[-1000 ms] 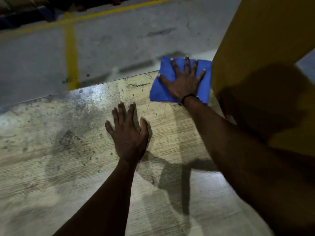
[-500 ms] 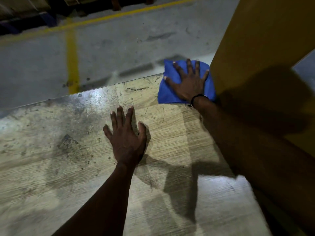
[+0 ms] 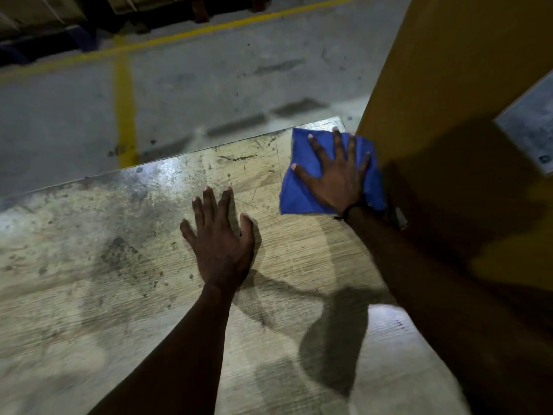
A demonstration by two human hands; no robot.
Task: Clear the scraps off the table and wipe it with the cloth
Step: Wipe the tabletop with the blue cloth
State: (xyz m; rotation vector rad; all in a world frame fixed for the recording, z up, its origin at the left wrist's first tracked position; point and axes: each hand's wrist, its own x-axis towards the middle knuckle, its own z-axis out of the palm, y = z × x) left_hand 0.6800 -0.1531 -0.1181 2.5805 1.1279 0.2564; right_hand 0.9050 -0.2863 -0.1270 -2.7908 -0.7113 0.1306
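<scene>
A folded blue cloth [image 3: 302, 193] lies at the far right corner of the worn, stained table [image 3: 89, 280]. My right hand [image 3: 336, 172] presses flat on the cloth with fingers spread, right beside the yellow box. My left hand [image 3: 220, 235] rests flat on the bare tabletop near the middle, fingers spread. Small dark specks and stains dot the table's left half. I see no larger scraps.
A big yellow box or panel [image 3: 449, 100] stands along the table's right side, with a white label [image 3: 532, 130] on it. Beyond the far table edge lies grey concrete floor with yellow lines [image 3: 125, 115]. Dark racks stand at the top.
My right hand has slid the cloth to the right along the far edge, up against the yellow box, then slightly nearer. My left hand has stayed flat on the table.
</scene>
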